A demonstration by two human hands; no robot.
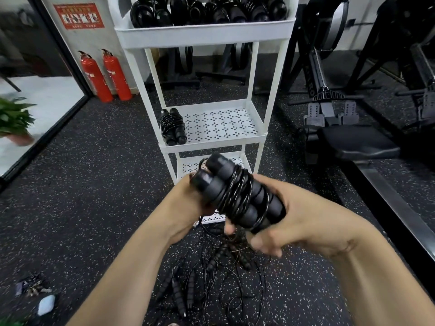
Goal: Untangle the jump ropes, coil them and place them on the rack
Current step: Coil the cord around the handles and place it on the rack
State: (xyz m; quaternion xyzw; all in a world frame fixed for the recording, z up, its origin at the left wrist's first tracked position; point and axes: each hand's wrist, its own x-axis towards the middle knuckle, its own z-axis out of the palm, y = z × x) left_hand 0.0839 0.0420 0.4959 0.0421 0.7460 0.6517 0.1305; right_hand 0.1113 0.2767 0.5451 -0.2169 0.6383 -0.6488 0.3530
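Observation:
A coiled black jump rope (237,194), its cord wound round its two foam handles, is held in front of the white three-tier rack (211,144). My left hand (188,203) grips the handles' upper end from the left. My right hand (292,220) grips the lower end from the right. On the rack's middle shelf lies one coiled rope (173,125). The top shelf holds several coiled ropes (207,10). A tangle of loose ropes (211,274) lies on the floor below my hands.
Two red fire extinguishers (106,76) stand left of the rack by a mirror wall. A rowing machine (341,128) sits at the right. A potted plant (14,121) is at the far left. Small items (40,297) lie on the speckled floor at lower left.

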